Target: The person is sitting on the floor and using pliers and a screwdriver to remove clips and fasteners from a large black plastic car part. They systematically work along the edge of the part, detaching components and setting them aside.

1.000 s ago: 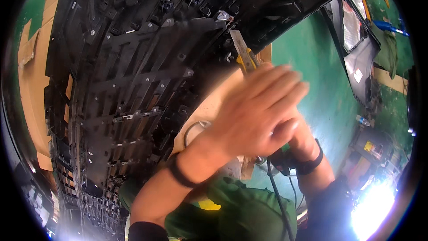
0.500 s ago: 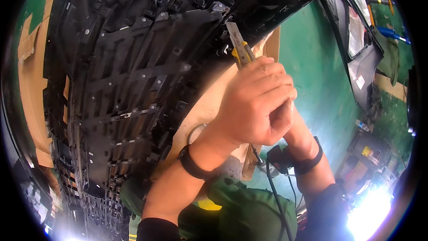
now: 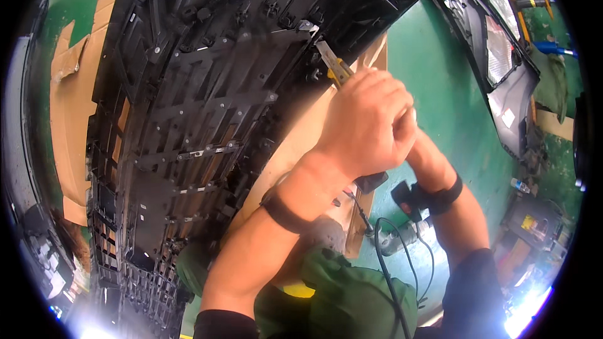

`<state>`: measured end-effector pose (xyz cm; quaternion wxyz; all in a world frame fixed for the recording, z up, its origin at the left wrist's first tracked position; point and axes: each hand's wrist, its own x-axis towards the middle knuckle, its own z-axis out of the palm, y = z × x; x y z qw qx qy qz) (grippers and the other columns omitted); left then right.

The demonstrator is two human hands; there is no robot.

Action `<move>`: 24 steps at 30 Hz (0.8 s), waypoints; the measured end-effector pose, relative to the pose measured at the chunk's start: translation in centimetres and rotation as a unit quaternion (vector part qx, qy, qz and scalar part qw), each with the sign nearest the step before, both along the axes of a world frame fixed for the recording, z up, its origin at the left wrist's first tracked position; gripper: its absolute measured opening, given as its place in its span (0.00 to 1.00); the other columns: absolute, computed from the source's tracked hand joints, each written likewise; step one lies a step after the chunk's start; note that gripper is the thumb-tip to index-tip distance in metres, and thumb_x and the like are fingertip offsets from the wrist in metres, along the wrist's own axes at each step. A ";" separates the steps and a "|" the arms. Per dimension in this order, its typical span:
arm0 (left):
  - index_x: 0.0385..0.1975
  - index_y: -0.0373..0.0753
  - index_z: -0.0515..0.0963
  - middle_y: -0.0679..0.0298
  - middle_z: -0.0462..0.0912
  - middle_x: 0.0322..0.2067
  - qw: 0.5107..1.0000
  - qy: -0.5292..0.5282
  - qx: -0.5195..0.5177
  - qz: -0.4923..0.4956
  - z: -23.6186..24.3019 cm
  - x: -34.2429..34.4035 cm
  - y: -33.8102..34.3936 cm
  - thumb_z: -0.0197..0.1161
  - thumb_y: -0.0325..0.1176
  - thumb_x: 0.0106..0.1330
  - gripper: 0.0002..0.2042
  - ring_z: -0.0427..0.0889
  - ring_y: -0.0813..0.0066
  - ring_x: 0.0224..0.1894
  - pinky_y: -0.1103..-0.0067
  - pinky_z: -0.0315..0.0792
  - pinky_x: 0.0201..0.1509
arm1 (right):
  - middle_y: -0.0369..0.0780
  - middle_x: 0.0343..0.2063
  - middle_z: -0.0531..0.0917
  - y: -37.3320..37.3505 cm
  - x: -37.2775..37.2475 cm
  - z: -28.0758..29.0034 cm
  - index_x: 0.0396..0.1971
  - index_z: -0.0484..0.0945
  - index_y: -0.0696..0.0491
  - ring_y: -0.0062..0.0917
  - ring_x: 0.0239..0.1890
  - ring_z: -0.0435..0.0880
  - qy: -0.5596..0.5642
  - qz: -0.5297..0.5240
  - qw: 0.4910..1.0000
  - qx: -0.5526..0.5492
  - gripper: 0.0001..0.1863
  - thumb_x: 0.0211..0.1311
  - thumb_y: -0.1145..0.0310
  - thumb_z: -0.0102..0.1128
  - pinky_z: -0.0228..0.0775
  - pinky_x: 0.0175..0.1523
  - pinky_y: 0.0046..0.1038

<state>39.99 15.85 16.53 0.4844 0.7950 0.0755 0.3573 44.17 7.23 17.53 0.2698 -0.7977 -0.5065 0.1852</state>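
A yellow and black utility knife (image 3: 340, 71) points up and away from me, its broad blade out. The tip lies at the edge of a large black plastic car part (image 3: 213, 88), close to a small metal clip (image 3: 307, 26); whether it touches is unclear. My left hand (image 3: 367, 122) is closed around the knife's handle. Behind it, my right hand (image 3: 411, 127) is mostly hidden, closed at the same handle. A dark band circles each wrist. The ribbed face of the car part, with several screws and clips, is turned toward me.
Brown cardboard (image 3: 292, 141) lies under the part, and another torn sheet (image 3: 70, 125) at the left. A corded power tool (image 3: 399, 238) rests on the green floor below my right forearm. At the right stand another black car part (image 3: 502, 81) and a dark case (image 3: 534, 223).
My view has shifted, so the black part sits farther right and the knife lower. Both hands keep hold of the knife, its blade tip still by the metal clip.
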 end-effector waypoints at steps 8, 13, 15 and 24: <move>0.39 0.33 0.85 0.52 0.87 0.46 1.000 0.011 0.010 -0.012 0.1 -4.5 -0.2 0.65 0.29 0.59 0.11 0.84 0.50 0.54 0.60 0.75 0.65 | 0.47 0.26 0.81 -0.3 -0.1 -0.1 0.38 0.75 0.60 0.40 0.30 0.83 -0.032 0.023 0.999 0.030 0.10 0.65 0.70 0.63 0.73 0.34 0.37; 0.42 0.32 0.85 0.50 0.86 0.48 0.999 0.025 0.003 -0.020 0.7 -4.2 1.3 0.64 0.29 0.58 0.14 0.83 0.49 0.56 0.60 0.75 0.65 | 0.46 0.27 0.81 -0.2 -0.3 -0.5 0.38 0.75 0.60 0.39 0.31 0.84 -0.034 0.031 0.998 0.038 0.10 0.64 0.70 0.64 0.73 0.35 0.37; 0.42 0.33 0.85 0.50 0.86 0.48 0.998 0.039 -0.015 -0.054 -0.2 -4.4 1.9 0.64 0.29 0.57 0.14 0.83 0.49 0.56 0.60 0.74 0.65 | 0.46 0.28 0.81 -0.1 -0.3 -0.6 0.39 0.75 0.60 0.39 0.32 0.84 -0.036 0.031 0.998 0.042 0.10 0.64 0.70 0.64 0.73 0.35 0.36; 0.47 0.33 0.84 0.49 0.86 0.49 0.999 -0.020 -0.043 -0.023 -0.4 -4.1 1.6 0.63 0.35 0.64 0.16 0.82 0.46 0.56 0.59 0.73 0.66 | 0.45 0.29 0.82 0.2 0.4 -0.9 0.40 0.76 0.59 0.37 0.33 0.84 -0.037 0.046 0.997 0.051 0.10 0.63 0.71 0.64 0.74 0.36 0.35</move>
